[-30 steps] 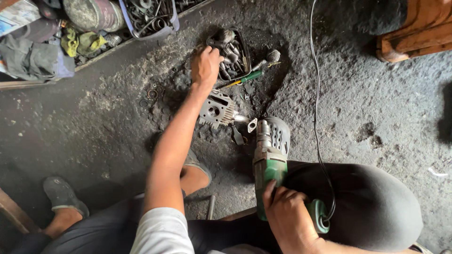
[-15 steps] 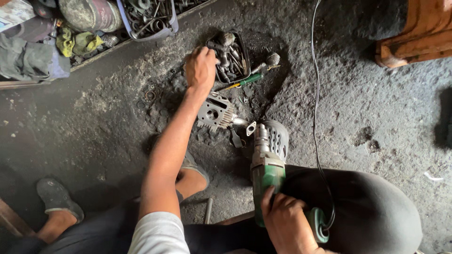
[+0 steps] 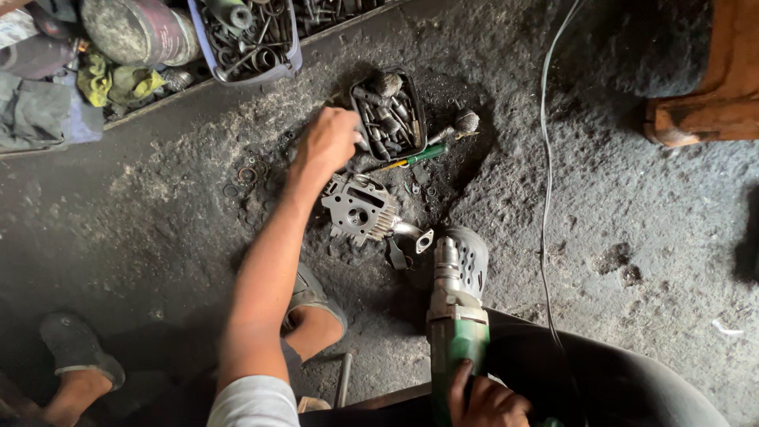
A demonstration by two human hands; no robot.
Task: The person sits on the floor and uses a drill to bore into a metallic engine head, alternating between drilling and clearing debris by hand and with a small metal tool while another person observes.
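Gripping a green power drill (image 3: 457, 316), right hand (image 3: 486, 399) stays closed; left hand (image 3: 328, 141), grip unclear, reaches the greasy black tray (image 3: 417, 119).

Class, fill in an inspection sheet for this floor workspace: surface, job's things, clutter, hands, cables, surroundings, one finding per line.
Surface: dark, gritty floor, blackened around the parts.
Job's things: small black tray of bits; finned metal engine part lying on the floor; green power tool.
Clutter: green-handled screwdriver beside the tray; loose rings and washers on the floor.
Hands: left hand at the tray's edge; right hand gripping the power tool's body.
Cables: one thin cable running across the floor towards the tool.
Surroundings: blue bin of metal parts, rags, wooden furniture, dark sandal.
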